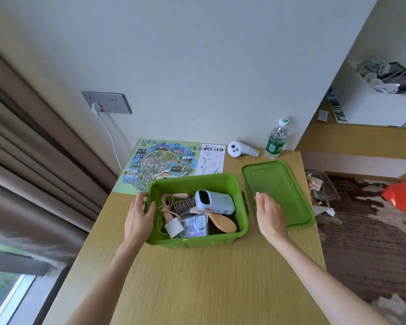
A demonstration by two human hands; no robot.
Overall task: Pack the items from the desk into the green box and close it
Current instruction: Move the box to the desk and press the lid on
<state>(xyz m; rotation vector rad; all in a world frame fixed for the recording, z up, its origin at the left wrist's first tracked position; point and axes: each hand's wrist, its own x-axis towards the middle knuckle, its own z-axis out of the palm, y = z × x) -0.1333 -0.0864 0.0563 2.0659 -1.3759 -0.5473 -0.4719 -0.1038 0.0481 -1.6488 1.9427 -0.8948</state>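
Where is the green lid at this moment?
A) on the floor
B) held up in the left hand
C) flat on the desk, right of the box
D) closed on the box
C: the lid lies flat on the desk, just right of the open box.

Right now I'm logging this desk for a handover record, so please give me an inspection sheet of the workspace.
Surface: wooden desk, map at back left.
Job's things: green box open, holding white device, charger plug, wooden brush; lid flat to its right.
Clutter: white controller, upright water bottle by the wall.
Hands: left hand grips the box's left wall; right hand open beside the lid.
Cables: white cable from wall socket; beige cable in box.
Surroundings: curtain left, orange bag on floor right.
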